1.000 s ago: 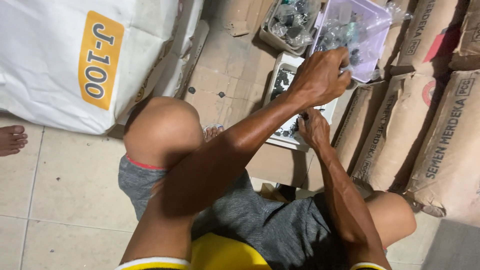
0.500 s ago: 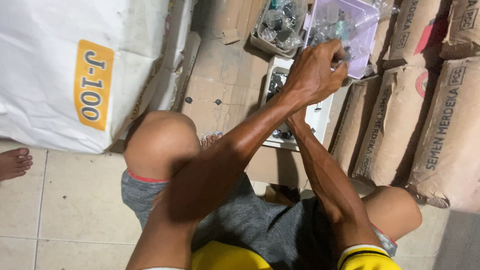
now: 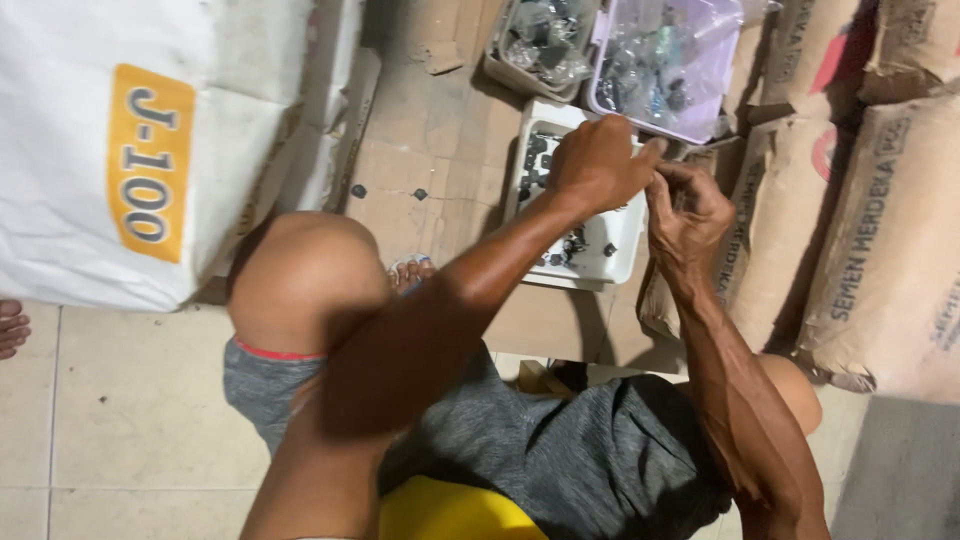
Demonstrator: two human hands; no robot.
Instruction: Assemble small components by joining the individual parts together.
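Observation:
My left hand (image 3: 598,160) and my right hand (image 3: 688,205) meet fingertip to fingertip above a white rectangular tray (image 3: 615,262) that holds several small black parts (image 3: 538,162). Both hands have curled, pinching fingers. Whatever sits between the fingertips is hidden. My left arm reaches across my raised left knee (image 3: 305,275). The tray lies on flattened cardboard (image 3: 430,140) on the floor in front of me.
Two clear plastic tubs (image 3: 668,62) with bagged small parts stand behind the tray. Brown paper sacks (image 3: 880,220) are stacked at the right, and a large white sack (image 3: 150,140) with an orange label lies at the left. Another person's foot (image 3: 10,327) shows at the left edge.
My right hand has risen from the tray to meet my left hand's fingertips. My left hand has dropped slightly away from the purple-tinted tub.

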